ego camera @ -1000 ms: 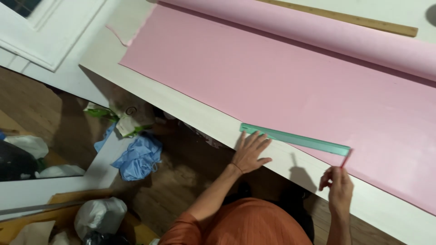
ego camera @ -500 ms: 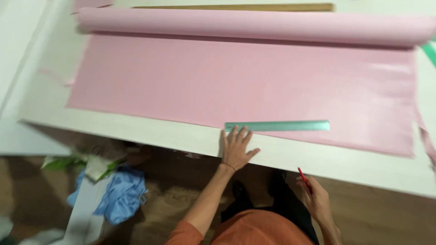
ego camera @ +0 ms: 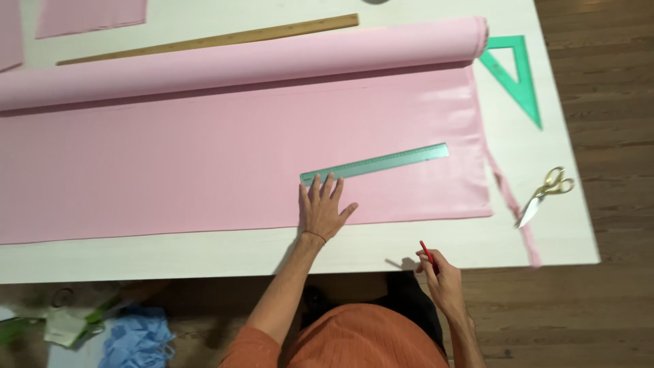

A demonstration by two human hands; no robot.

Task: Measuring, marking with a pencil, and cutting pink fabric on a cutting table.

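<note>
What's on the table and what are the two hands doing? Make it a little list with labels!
Table: white table on a wooden floor
Cloth: pink fabric spread flat, partly rolled at the far side
Left hand: left hand flat on the fabric, fingertips on the green ruler
Right hand: right hand at the table's near edge, holding a red pencil
Also there: gold scissors, green triangle, long wooden stick, thin pink strip

White table (ego camera: 204, 255), wooden floor (ego camera: 599, 82)
</note>
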